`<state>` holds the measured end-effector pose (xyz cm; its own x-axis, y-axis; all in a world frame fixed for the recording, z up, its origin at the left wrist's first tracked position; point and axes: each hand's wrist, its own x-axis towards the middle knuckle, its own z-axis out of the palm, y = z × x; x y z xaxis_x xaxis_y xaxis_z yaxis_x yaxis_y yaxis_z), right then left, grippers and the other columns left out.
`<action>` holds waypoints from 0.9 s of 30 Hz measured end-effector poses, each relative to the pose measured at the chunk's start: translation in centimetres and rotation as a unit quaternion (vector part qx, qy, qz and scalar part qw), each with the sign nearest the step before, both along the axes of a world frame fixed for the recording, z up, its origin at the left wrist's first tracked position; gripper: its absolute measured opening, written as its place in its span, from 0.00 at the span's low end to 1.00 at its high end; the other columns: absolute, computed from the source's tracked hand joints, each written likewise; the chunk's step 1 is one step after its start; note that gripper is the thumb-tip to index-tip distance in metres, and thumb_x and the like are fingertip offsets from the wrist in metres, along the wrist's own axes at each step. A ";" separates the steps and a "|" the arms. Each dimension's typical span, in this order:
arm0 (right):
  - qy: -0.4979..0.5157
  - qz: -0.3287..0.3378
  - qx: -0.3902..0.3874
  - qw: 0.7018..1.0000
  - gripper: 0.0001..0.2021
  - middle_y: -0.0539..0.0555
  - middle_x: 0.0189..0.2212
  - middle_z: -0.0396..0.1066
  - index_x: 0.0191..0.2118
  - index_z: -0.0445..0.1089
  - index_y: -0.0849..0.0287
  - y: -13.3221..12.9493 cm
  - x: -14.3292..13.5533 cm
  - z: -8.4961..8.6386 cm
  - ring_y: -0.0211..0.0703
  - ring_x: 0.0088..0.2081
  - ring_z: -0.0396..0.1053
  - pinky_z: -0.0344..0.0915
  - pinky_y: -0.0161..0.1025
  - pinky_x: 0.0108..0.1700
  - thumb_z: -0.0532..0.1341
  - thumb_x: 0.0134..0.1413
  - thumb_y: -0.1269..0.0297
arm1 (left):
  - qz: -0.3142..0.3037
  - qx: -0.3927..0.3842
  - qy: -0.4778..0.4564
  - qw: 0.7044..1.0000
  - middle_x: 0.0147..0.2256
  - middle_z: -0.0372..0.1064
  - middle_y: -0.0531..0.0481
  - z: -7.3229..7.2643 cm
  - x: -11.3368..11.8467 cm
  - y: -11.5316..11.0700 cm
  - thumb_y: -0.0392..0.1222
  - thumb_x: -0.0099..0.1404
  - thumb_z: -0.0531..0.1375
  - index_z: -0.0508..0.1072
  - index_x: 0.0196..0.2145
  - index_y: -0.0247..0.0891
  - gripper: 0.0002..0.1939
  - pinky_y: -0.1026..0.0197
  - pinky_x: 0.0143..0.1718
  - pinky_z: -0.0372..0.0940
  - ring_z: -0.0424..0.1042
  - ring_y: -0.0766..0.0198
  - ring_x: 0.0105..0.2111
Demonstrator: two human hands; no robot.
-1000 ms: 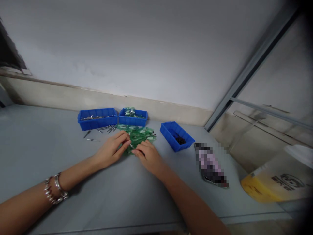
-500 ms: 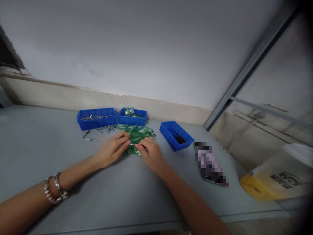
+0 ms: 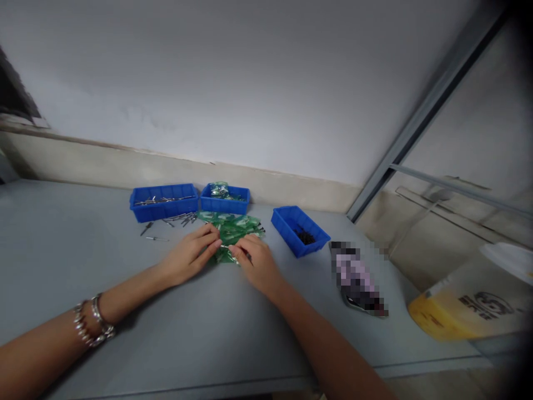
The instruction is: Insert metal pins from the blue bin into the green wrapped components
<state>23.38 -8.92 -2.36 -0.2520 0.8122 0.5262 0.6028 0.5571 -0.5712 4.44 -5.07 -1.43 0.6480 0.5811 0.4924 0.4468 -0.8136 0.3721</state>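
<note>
A small thin metal rod (image 3: 225,246) spans the short gap between my two hands, its ends hidden by fingertips. My left hand (image 3: 194,253) pinches its left end between thumb and fingers. On the other end, my right hand (image 3: 258,261) is closed with thumb against curled fingers. Both hands rest over a pile of green plastic pieces (image 3: 239,226), partly covered by my fingers. Several loose metal rods (image 3: 183,219) lie left of the pile, and a single thin metal rod (image 3: 157,239) lies closer to me.
A blue bin (image 3: 164,211) of metal rods and a blue bin (image 3: 225,205) of green pieces stand near the wall. Right of them is a blue bin (image 3: 297,250) with small dark parts. A blurred-out phone-like object (image 3: 358,283) and a drink cup (image 3: 470,300) lie farther right.
My right thumb and fingertips have shifted very slightly left along the rod. The left hand and the bins stay as they were.
</note>
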 end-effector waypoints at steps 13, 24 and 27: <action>-0.059 0.027 -0.023 0.998 0.13 0.49 0.25 0.63 0.24 0.65 0.58 0.1 0.0 -0.7 0.38 0.34 0.60 0.57 0.37 0.41 0.57 0.60 0.66 | 0.010 0.003 -0.018 1.000 0.35 0.64 0.47 0.0 0.1 -0.2 0.45 0.72 0.45 0.67 0.33 0.36 0.16 0.60 0.39 0.64 0.65 0.62 0.36; 0.010 -0.007 -0.005 1.000 0.15 0.47 0.23 0.60 0.21 0.57 0.57 -0.1 0.2 0.5 0.37 0.31 0.60 0.56 0.36 0.37 0.57 0.59 0.68 | -0.016 -0.012 0.000 1.000 0.34 0.63 0.48 -0.2 0.2 -0.1 0.43 0.72 0.45 0.66 0.32 0.36 0.16 0.60 0.39 0.63 0.65 0.63 0.35; 0.010 -0.005 -0.012 1.000 0.15 0.47 0.22 0.60 0.21 0.57 0.57 0.0 0.2 0.4 0.37 0.30 0.60 0.56 0.36 0.37 0.57 0.59 0.68 | -0.024 -0.021 0.000 0.999 0.33 0.63 0.48 -0.2 0.2 -0.1 0.44 0.72 0.44 0.65 0.31 0.36 0.16 0.60 0.39 0.63 0.65 0.63 0.34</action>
